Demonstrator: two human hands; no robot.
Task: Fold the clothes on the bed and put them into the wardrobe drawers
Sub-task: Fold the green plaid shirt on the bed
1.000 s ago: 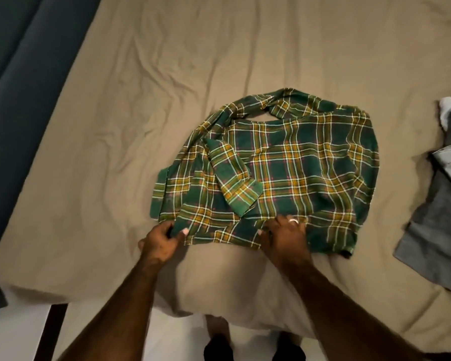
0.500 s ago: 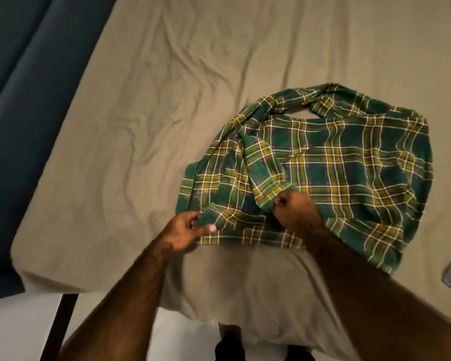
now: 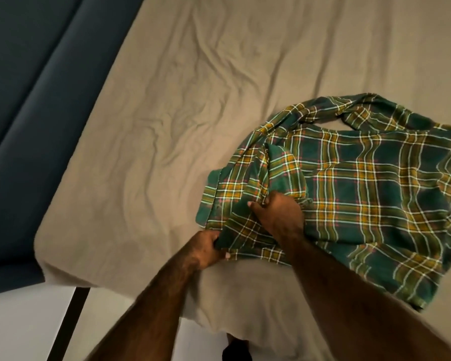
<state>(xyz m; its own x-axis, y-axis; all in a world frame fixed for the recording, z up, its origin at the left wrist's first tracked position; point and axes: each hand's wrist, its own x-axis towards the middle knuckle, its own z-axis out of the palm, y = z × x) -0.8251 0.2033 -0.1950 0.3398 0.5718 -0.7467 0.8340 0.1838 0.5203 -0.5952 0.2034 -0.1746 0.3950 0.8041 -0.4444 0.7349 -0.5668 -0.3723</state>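
A green and yellow plaid shirt [image 3: 362,183] lies spread on the tan bed sheet [image 3: 180,113], back up, collar toward the far side. Its left sleeve is folded over the body. My left hand [image 3: 206,247] grips the shirt's near left hem corner. My right hand [image 3: 277,212] pinches the end of the folded sleeve on top of the shirt, just right of and beyond my left hand.
The bed's near left corner [image 3: 63,261] hangs over a dark bed leg [image 3: 68,321] and pale floor. A dark blue padded surface [image 3: 31,87] runs along the bed's left side. My feet [image 3: 236,351] show below the bed edge.
My right hand moved from the shirt's near hem up onto the folded sleeve end and pinched it. My view shifted left, so the grey clothes at the right are out of frame.
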